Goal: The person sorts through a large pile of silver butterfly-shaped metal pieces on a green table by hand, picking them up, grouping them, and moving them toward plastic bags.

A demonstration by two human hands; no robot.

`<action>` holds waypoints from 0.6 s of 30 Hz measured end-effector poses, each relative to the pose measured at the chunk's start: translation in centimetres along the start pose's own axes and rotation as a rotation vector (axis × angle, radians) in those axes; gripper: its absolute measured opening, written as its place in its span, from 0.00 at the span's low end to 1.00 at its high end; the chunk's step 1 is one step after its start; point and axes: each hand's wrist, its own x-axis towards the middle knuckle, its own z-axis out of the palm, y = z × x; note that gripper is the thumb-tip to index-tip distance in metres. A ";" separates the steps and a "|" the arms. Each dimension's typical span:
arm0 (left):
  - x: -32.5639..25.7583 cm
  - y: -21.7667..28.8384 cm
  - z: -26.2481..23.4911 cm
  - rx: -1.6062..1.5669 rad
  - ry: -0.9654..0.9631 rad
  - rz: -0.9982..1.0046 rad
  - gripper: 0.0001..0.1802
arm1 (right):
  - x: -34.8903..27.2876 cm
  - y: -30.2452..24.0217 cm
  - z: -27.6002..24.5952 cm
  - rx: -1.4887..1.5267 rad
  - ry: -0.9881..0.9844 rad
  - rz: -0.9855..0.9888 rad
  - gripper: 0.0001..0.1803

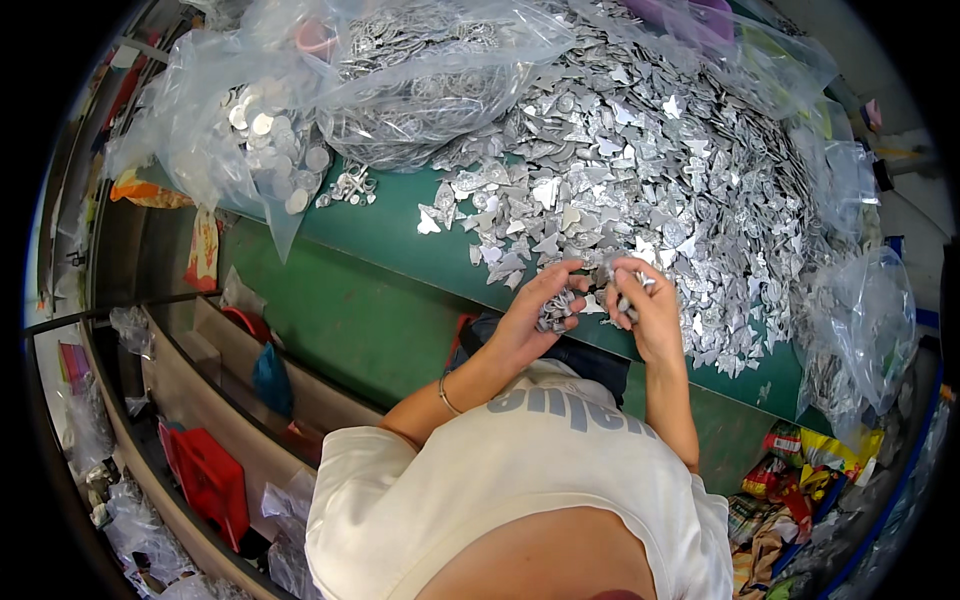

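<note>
My left hand [545,308] is cupped around several small silvery metal pieces [556,314] at the table's near edge. Close beside it, my right hand [640,300] curls its fingers around more small metal pieces [626,303]. Both hands are slightly above the front of a wide heap of flat silver metal charms [650,170], some butterfly-shaped, spread over the green table [390,225]. The exact shape of the held pieces is too small to make out.
Clear plastic bags with metal pieces [420,110] and round silver discs [262,125] lie at the back left. A small pile of metal bits [348,187] sits before them. Plastic bags [855,320] stand at right. An open drawer [250,400] and red plastic bin [208,480] are at lower left.
</note>
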 end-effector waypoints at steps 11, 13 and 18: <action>0.5 -0.4 0.1 -0.125 0.002 -0.121 0.13 | -0.6 0.1 -1.7 0.201 -0.138 -0.070 0.11; 0.4 0.0 1.1 -0.087 0.095 -0.095 0.13 | -1.0 -0.1 -2.2 0.399 0.043 0.058 0.12; 1.4 -0.8 -0.6 -0.189 0.082 -0.101 0.17 | -0.2 3.3 -4.2 1.185 -0.155 0.351 0.07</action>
